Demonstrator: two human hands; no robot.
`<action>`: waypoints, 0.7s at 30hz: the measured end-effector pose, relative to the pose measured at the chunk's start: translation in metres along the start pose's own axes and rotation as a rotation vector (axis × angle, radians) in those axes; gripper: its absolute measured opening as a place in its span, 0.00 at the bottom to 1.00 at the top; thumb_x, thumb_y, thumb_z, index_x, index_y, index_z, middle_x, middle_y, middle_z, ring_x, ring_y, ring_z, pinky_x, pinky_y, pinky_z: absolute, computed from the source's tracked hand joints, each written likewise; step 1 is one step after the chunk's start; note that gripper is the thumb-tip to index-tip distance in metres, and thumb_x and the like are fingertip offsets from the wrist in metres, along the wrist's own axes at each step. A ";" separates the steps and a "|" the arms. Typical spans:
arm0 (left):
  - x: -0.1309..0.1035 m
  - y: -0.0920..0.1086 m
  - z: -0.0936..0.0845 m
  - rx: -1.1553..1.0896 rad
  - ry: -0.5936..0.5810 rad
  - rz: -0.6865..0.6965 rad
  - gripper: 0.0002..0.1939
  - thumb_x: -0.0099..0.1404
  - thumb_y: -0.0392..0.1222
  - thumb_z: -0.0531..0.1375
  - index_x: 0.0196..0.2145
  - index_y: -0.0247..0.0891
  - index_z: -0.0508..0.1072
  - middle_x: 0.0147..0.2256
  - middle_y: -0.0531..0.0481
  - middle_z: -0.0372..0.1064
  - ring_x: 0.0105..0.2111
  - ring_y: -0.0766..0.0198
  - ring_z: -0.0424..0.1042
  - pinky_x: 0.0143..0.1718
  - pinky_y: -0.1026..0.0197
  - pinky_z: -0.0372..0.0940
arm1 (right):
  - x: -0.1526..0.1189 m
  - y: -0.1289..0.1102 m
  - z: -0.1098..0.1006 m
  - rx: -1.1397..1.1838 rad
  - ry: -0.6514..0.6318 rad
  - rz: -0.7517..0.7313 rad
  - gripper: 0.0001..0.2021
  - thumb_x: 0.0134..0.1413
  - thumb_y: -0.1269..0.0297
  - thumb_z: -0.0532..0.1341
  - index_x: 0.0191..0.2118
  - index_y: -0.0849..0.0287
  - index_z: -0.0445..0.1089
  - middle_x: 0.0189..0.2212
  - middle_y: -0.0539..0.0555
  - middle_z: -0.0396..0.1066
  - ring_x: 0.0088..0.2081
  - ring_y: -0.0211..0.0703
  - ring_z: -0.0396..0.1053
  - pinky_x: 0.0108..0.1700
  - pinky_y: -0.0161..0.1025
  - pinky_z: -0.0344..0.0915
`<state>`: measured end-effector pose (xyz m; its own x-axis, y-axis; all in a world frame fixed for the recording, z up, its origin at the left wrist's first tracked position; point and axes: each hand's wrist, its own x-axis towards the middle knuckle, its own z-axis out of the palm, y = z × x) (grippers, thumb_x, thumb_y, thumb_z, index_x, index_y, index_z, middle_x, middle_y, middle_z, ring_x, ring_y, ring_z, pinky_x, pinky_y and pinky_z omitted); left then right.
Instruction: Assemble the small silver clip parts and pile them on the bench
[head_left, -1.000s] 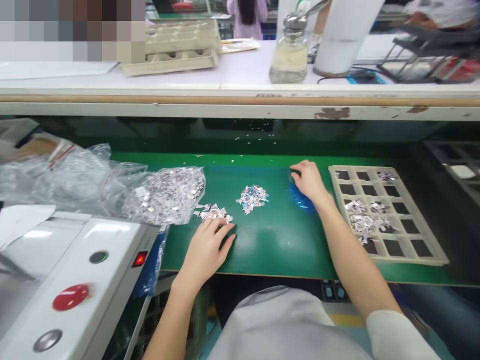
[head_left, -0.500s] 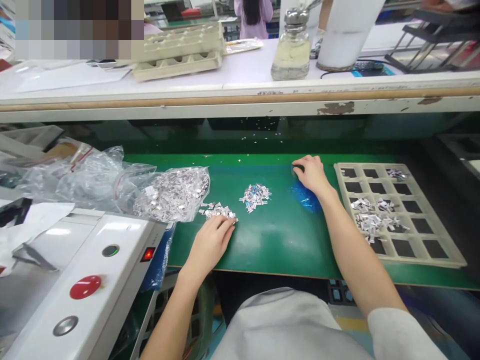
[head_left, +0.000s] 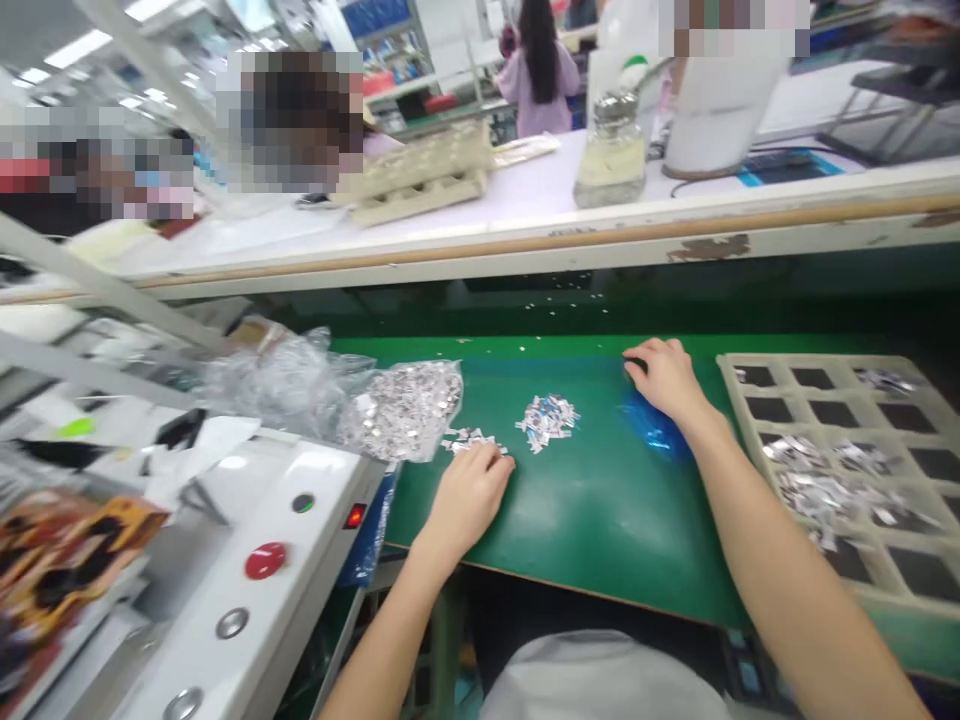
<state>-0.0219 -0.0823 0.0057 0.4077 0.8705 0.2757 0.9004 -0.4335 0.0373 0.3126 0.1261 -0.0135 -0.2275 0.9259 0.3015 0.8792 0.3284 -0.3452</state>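
My left hand (head_left: 471, 492) rests at the near edge of a small heap of silvery-white pieces (head_left: 472, 441) on the green mat, its fingers bent together over it. Whatever lies under the fingertips is hidden. Farther right, my right hand (head_left: 667, 378) is above the mat with thumb and fingers curled toward each other; anything between them is too small to make out. Just below it lies a crumpled heap of blue film bits (head_left: 654, 428). Between the hands sits another heap of silvery pieces with blue flecks (head_left: 550, 420). A clear bag of such pieces (head_left: 409, 405) lies left.
A beige compartment tray (head_left: 814, 410) at right holds silvery pieces in some pockets. At left stands a white machine housing with a red button (head_left: 265, 561). Behind, a raised shelf carries a glass bottle (head_left: 611, 165) and stacked trays (head_left: 424, 175). Several people are beyond it.
The head view has swung left and up, so the bench appears farther right and lower. Both hands keep nearly the same places over the mat.
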 end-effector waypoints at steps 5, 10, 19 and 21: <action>0.009 0.000 0.000 -0.002 0.033 -0.005 0.12 0.78 0.35 0.54 0.43 0.40 0.78 0.39 0.44 0.71 0.40 0.56 0.71 0.40 0.54 0.69 | 0.008 0.014 0.012 -0.031 -0.007 0.008 0.21 0.66 0.56 0.54 0.53 0.57 0.82 0.50 0.65 0.78 0.52 0.70 0.67 0.50 0.64 0.67; 0.015 0.001 -0.005 -0.145 0.034 -0.038 0.13 0.80 0.38 0.53 0.48 0.40 0.78 0.44 0.43 0.75 0.44 0.57 0.75 0.44 0.55 0.71 | 0.007 0.020 0.018 -0.055 0.024 -0.025 0.21 0.67 0.56 0.54 0.54 0.55 0.82 0.50 0.70 0.77 0.52 0.72 0.66 0.46 0.64 0.65; 0.039 0.000 -0.015 -0.165 -0.129 -0.099 0.13 0.81 0.39 0.51 0.49 0.42 0.75 0.41 0.44 0.77 0.42 0.55 0.78 0.43 0.56 0.71 | 0.013 0.038 0.031 0.031 0.080 -0.051 0.22 0.68 0.47 0.54 0.47 0.47 0.84 0.49 0.75 0.77 0.52 0.74 0.65 0.44 0.66 0.59; 0.038 -0.001 -0.017 -0.110 -0.181 -0.076 0.12 0.81 0.38 0.51 0.46 0.40 0.75 0.39 0.44 0.76 0.40 0.55 0.77 0.41 0.56 0.70 | 0.013 0.037 0.030 0.015 0.074 -0.046 0.21 0.66 0.48 0.55 0.49 0.49 0.84 0.50 0.74 0.77 0.52 0.73 0.65 0.44 0.66 0.60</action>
<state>-0.0103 -0.0526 0.0323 0.3688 0.9250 0.0917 0.9115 -0.3793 0.1592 0.3293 0.1560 -0.0489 -0.2356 0.8935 0.3822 0.8619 0.3738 -0.3425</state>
